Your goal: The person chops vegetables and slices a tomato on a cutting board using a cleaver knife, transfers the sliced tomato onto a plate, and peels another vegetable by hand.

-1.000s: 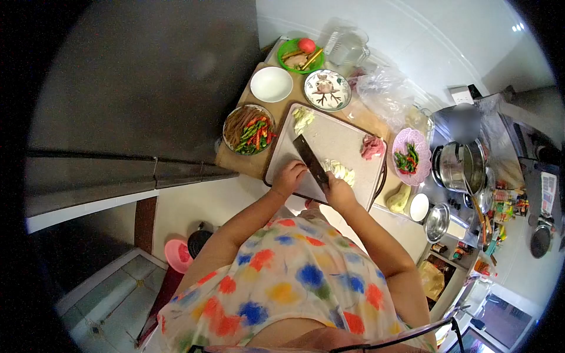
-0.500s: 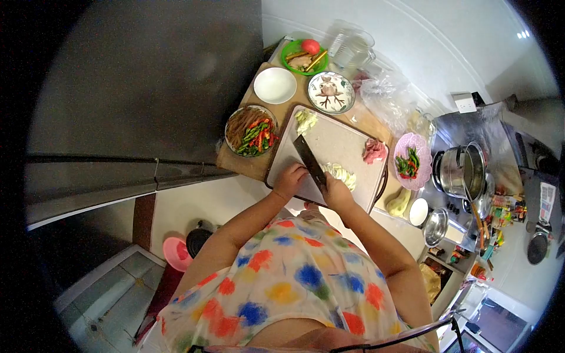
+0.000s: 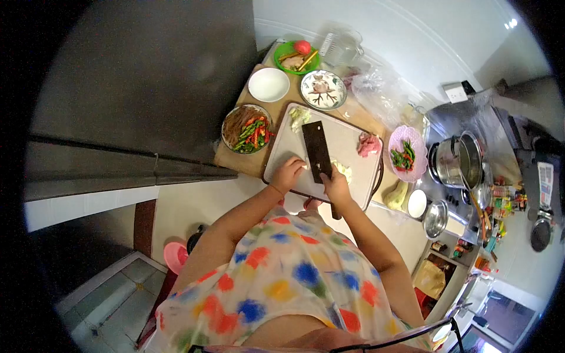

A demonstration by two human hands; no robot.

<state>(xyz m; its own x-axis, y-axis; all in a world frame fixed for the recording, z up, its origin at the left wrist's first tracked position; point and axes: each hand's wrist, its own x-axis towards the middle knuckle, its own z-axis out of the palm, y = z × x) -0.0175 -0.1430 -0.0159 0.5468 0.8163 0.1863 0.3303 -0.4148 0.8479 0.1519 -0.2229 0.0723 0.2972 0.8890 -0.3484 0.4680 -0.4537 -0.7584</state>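
Observation:
My right hand (image 3: 336, 187) is closed around the handle of a kitchen cleaver (image 3: 316, 147). The broad dark blade slants over the cutting board (image 3: 341, 132), its flat face turned up, with pale bits stuck to it. Left of the blade, my left hand (image 3: 287, 175) rests at the board's near edge. Its fingers are curled together, with a small pale vegetable piece at the tips. Pale sliced vegetable (image 3: 343, 172) lies partly hidden behind the cleaver and right hand. More cut pale pieces (image 3: 299, 117) sit at the far left corner, and raw meat (image 3: 369, 144) lies at the right.
Left of the board stands a bowl of brown strips and cut peppers (image 3: 247, 129), with a white bowl (image 3: 268, 85) behind it. A patterned plate (image 3: 323, 90) and green basket (image 3: 297, 57) are at the back. To the right are a pink dish of peppers (image 3: 406, 154) and steel pots (image 3: 450, 162).
The cleaver has turned so more of its blade face shows, and it has come away from my left hand. My left hand has shifted slightly up and left. The whole view has moved a little.

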